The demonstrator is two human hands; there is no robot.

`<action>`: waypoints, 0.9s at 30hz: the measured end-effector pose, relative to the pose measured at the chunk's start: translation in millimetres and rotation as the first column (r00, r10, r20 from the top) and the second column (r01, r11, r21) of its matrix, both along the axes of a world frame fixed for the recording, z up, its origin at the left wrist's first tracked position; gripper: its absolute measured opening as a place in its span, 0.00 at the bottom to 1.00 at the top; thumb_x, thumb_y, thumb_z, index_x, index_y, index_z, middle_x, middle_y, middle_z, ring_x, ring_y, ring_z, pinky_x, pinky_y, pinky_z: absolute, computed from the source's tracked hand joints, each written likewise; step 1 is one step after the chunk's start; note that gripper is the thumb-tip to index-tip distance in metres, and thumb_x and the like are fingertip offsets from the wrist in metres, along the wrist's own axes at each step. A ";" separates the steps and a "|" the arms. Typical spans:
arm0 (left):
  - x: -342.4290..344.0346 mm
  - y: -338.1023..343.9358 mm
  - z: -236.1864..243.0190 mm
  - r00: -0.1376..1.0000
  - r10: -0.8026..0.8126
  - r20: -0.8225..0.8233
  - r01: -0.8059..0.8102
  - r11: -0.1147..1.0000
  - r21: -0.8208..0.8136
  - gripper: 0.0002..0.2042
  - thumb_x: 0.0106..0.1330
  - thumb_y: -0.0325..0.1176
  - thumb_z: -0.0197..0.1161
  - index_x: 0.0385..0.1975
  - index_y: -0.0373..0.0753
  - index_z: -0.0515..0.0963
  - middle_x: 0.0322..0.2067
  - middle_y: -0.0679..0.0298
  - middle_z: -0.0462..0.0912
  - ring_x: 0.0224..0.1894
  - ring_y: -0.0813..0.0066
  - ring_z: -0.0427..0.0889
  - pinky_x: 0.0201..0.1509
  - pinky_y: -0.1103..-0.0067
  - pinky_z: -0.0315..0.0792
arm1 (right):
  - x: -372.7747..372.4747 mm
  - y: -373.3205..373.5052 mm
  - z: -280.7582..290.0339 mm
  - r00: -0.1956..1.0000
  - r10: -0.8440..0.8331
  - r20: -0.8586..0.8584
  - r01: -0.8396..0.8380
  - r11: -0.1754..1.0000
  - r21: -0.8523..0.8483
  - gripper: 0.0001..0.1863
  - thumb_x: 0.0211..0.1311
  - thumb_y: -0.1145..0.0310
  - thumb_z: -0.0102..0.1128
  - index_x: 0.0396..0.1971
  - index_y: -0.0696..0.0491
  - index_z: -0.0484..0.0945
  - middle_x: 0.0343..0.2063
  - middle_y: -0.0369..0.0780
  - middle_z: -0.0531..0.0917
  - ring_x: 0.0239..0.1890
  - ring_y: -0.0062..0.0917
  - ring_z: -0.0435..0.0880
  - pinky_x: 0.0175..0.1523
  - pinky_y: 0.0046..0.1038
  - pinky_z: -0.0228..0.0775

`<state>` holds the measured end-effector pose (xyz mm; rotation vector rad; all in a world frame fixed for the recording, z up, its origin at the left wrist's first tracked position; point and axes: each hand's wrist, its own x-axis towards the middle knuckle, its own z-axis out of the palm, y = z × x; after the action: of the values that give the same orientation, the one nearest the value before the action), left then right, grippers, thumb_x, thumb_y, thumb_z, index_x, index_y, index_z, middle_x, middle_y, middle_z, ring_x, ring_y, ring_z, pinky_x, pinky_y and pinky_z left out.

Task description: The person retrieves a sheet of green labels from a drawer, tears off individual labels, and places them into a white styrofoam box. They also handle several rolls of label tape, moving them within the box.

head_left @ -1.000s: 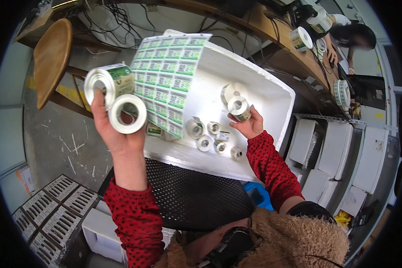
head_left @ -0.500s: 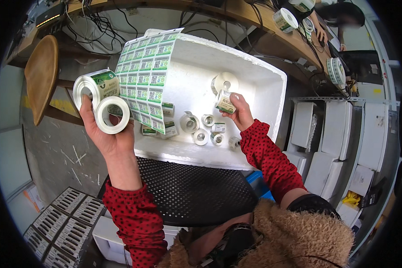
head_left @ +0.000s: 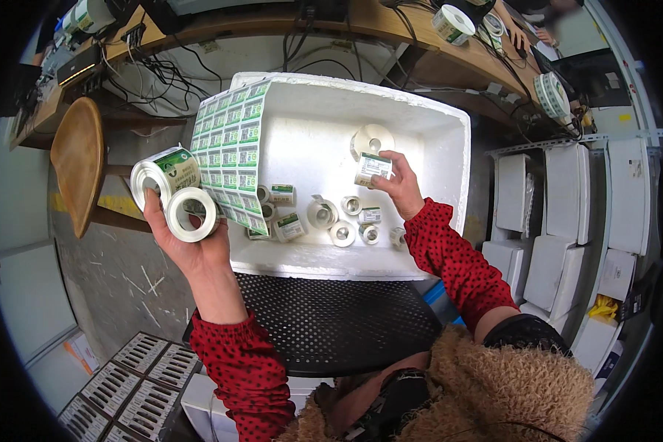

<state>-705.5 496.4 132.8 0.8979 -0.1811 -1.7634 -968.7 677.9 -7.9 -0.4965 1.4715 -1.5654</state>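
Two rolls of labels are gripped in my left hand (head_left: pixel 205 254): a wide green-and-white label roll (head_left: pixel 183 169) and, nearer me, a narrower white label roll (head_left: pixel 208 222). Between the fingers and thumb of my right hand (head_left: pixel 404 190) is a small label roll (head_left: pixel 371 169), its printed side showing. That hand is over a white foam box (head_left: pixel 443 132). A larger white roll (head_left: pixel 359 140) lies in the box behind the held one. Several small label rolls (head_left: pixel 321 214) are scattered in the box's near half. A sheet of green labels (head_left: pixel 230 140) hangs over its left side.
A black perforated seat (head_left: pixel 309 317) is between me and the box. A wooden stool (head_left: pixel 77 166) stands left. Beyond is a desk (head_left: pixel 250 37) with hanging cables, label rolls and another person's hand (head_left: pixel 518 35). White foam boxes (head_left: pixel 560 195) are stacked on a rack at right.
My right hand has turned the small label roll, so more of its printed face shows. Both hands keep their holds. The whole view has shifted a little.
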 end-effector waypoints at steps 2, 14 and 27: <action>-0.9 0.5 1.0 1.000 -0.004 -0.013 0.004 1.000 -0.002 0.22 0.57 0.48 0.62 0.49 0.44 0.73 0.46 0.63 0.76 0.49 0.67 0.74 0.53 0.69 0.70 | 0.3 0.3 4.3 0.999 0.025 0.021 -0.024 0.999 -0.039 0.29 0.48 0.83 0.62 0.51 0.54 0.62 0.46 0.42 0.72 0.50 0.27 0.74 0.52 0.31 0.73; -4.3 0.4 2.7 0.999 -0.016 0.050 0.015 1.000 0.003 0.23 0.57 0.52 0.59 0.48 0.46 0.73 0.44 0.67 0.77 0.45 0.73 0.75 0.47 0.74 0.72 | 1.7 5.7 10.5 0.992 0.097 0.081 -0.089 0.992 -0.092 0.33 0.44 0.83 0.67 0.51 0.54 0.62 0.48 0.41 0.70 0.51 0.28 0.74 0.57 0.29 0.71; 3.8 -0.2 -4.5 0.997 -0.040 -0.059 0.037 0.998 -0.050 0.22 0.57 0.48 0.62 0.48 0.43 0.73 0.44 0.63 0.77 0.47 0.68 0.75 0.53 0.68 0.71 | -60.4 22.9 -47.5 0.883 -0.062 -0.465 0.258 0.892 0.372 0.29 0.45 0.66 0.70 0.48 0.55 0.68 0.41 0.45 0.76 0.42 0.31 0.79 0.41 0.29 0.73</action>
<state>-701.7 496.2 128.3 0.8100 -0.2026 -1.8114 -1029.1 700.8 -55.4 -0.4969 2.1956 -1.2395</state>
